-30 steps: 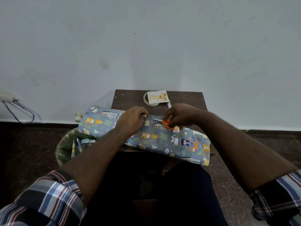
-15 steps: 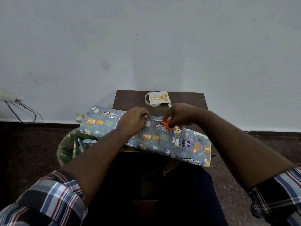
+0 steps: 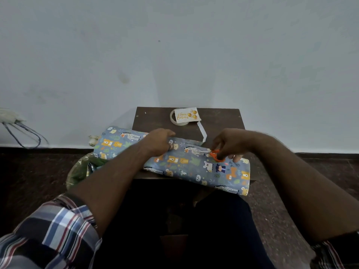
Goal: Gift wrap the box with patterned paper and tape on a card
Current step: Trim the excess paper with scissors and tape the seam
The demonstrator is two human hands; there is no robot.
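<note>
Blue patterned paper with cartoon animals lies across the small brown table, covering whatever is under it; the box is hidden. My left hand holds the paper near its top edge, fingers curled down on it. My right hand grips orange-handled scissors, whose blades point left over the paper. A white "Happy Birthday" card rests on a roll of clear tape at the table's back. A white strip trails from the roll toward the paper.
A bin lined with a green bag stands on the floor to the left, under the paper's overhang. A power strip with cables hangs on the wall at far left. The white wall is right behind the table.
My right hand with the scissors has moved right along the paper, away from my left hand. The white strip behind it is now uncovered.
</note>
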